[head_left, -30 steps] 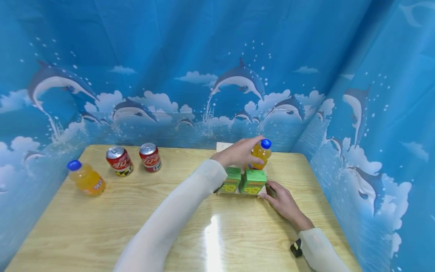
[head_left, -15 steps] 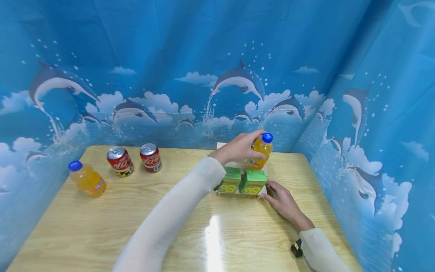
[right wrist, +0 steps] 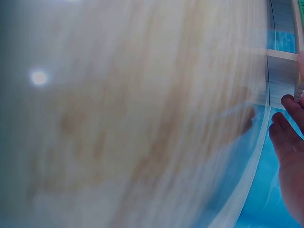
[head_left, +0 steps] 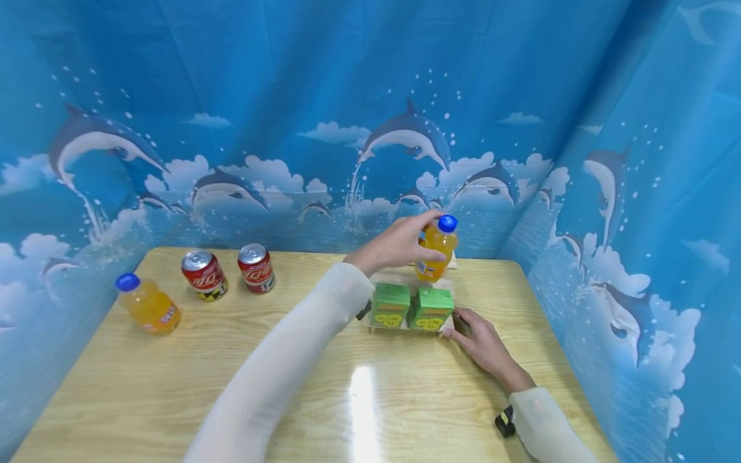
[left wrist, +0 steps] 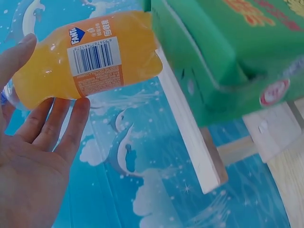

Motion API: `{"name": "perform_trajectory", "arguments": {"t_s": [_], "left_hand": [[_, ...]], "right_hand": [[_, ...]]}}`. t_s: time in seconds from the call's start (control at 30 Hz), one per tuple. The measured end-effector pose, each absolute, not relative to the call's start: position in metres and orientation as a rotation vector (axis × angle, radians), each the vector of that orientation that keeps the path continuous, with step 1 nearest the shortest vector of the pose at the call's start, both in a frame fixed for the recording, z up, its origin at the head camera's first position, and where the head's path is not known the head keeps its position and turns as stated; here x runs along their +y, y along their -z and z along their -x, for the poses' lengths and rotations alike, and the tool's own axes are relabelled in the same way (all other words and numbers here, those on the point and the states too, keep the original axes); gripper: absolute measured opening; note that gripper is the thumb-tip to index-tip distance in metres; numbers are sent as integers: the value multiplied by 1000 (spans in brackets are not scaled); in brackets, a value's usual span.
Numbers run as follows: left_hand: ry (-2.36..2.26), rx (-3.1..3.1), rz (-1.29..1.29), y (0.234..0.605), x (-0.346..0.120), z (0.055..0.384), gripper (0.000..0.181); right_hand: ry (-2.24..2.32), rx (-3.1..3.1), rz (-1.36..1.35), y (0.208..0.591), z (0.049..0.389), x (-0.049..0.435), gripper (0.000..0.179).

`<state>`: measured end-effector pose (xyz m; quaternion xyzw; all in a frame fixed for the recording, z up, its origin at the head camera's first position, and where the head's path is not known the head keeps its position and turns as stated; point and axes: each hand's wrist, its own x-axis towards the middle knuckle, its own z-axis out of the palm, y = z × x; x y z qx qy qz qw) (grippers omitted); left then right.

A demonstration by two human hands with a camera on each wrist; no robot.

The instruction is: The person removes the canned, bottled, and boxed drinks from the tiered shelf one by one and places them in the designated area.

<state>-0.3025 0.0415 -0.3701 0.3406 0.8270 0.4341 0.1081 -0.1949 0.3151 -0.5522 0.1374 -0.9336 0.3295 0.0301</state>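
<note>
Green cartons: 2, on 1 rack
L hand: grip clamped on orange btl, up nr cartons
R hand: grip pinching rack edge
Red cans: 2, on desk
Other btl: 1, far L

Left arm: sleeved, stretched from the near edge diagonally far and right.
Left hand: raised, the farther of the two, gripping, thumb on the near side and index finger on the far side.
Left fingers: spread, opposite the thumb.
Right arm: sleeved, coming from the near right, angled far and left.
Right hand: low, fingertips pointing left, thumb nearer, apart from the fingers; firmness unclear.
</note>
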Motion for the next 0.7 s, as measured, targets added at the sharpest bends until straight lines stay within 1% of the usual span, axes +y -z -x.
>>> {"name": "perform_trajectory", "arguments": {"t_s": [0.37, 0.7], "left_hand": [[-1277, 2488, -916, 368, 9, 305, 84], [-1308, 2504, -858, 372, -20, 306, 86]], "right_hand": [[-1015, -2897, -407, 550, 195, 314, 62], [-1006, -2904, -391, 550, 195, 313, 63]]}}
